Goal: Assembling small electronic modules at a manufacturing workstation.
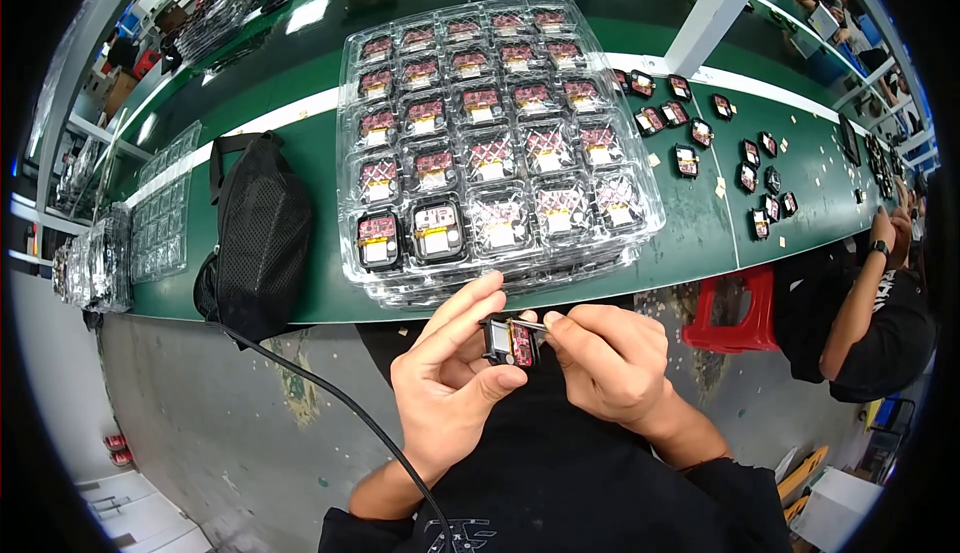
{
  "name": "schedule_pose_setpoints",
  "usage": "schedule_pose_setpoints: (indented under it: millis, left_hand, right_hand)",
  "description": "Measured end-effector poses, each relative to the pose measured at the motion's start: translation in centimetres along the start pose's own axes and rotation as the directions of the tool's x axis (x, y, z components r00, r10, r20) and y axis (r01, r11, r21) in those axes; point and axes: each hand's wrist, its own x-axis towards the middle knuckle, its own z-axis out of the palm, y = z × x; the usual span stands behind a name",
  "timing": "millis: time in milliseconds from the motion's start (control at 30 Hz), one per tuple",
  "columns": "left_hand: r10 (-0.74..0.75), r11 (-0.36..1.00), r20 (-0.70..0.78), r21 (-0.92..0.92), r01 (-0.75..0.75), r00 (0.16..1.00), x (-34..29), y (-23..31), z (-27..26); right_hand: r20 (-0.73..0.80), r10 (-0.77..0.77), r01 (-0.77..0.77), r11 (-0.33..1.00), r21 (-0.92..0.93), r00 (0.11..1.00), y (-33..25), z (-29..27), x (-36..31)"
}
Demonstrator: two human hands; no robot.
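My left hand (pixel 447 378) holds a small black device housing (pixel 497 340) between thumb and fingers, above my lap at the table's near edge. A red circuit board, a pale block and a yellow strip show in its open face. In a pinch, my right hand (pixel 615 361) grips a thin metal tool, like tweezers (pixel 530 325), its tip at the top of the housing. Just beyond my hands, a stack of clear plastic trays (pixel 650 215) holds rows of similar housings. Two in the front left row, such as this black housing (pixel 379 240), sit more exposed than the rest.
A black mesh bag (pixel 262 233) lies left of the trays, and a black cable (pixel 345 405) runs from it past my left forearm. More clear trays (pixel 100 258) are stacked farther left. Loose housings (pixel 686 160) are scattered right, near a white post (pixel 715 18). A co-worker sits right, beside a red stool (pixel 735 313).
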Motion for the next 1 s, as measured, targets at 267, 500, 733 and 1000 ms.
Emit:
schedule_pose_setpoints:
  millis: [267, 500, 733, 1000]
  left_hand:
    - [0.454, 0.813, -0.041, 0.428, -0.396, 0.890, 1.5, 0.9, 0.3]
    - [0.648, 0.547, 0.061, 0.656, -0.520, 0.759, 6.5, 0.5, 1.2]
    - [0.636, 0.495, 0.084, 0.718, -0.489, 0.767, 7.5, 0.2, 1.9]
    - [0.571, 0.180, 0.249, 0.891, -0.416, 0.782, 7.5, 0.4, 1.9]
  right_hand:
    - [-0.155, 0.170, -0.183, 0.980, -0.073, 0.973, 3.0, -2.4, 0.2]
    - [-0.423, 0.491, -0.533, 0.846, 0.022, 0.762, 10.2, -3.6, -0.6]
    - [-0.390, 0.378, -0.518, 0.773, -0.367, 0.840, 16.1, -2.9, -0.9]
    - [-0.327, 0.552, -0.637, 0.593, -0.493, 0.767, 16.7, -1.9, -1.4]
